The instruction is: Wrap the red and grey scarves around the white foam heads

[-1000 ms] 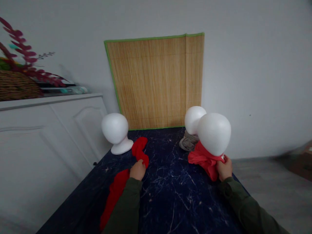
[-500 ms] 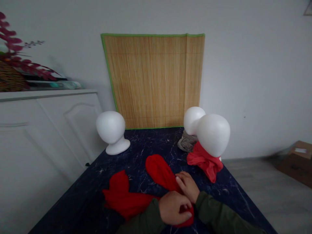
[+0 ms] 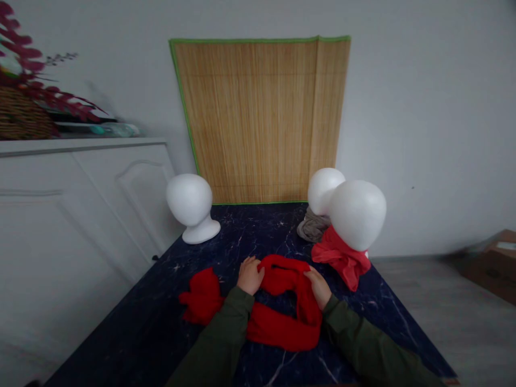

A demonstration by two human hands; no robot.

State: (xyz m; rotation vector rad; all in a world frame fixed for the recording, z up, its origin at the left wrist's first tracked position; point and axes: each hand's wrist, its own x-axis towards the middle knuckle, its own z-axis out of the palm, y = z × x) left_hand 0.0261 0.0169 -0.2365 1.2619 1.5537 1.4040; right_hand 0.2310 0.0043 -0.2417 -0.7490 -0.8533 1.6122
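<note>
Red cloth point(image 3: 284, 330), long like a scarf, is gripped by both our hands. Our left hand point(image 3: 250, 275) has its fingers bent, holding the far left part of a loop, thumb toward the cloth. Our right hand point(image 3: 319, 289) pinches the loop's right side with its thumb on top. So the loop lies between our fingers and comes back toward us, and one bunched end sits left of our left sleeve point(image 3: 220, 333) on the dark blue table point(image 3: 258, 231).

Half a second ago our hands were close together, one over the other; now they are apart and the cloth makes a ring.

Just past our right hand, a pinkish-red cloth point(image 3: 341, 260) wraps under a big white head point(image 3: 358, 215). Behind it, a grey cloth point(image 3: 313, 226) sits under another white head point(image 3: 324, 189). One more white head point(image 3: 189, 200) stands at the left. Far right, we see a brown box point(image 3: 494, 271) with a pale label point(image 3: 507, 245), too blurry to read.
</note>
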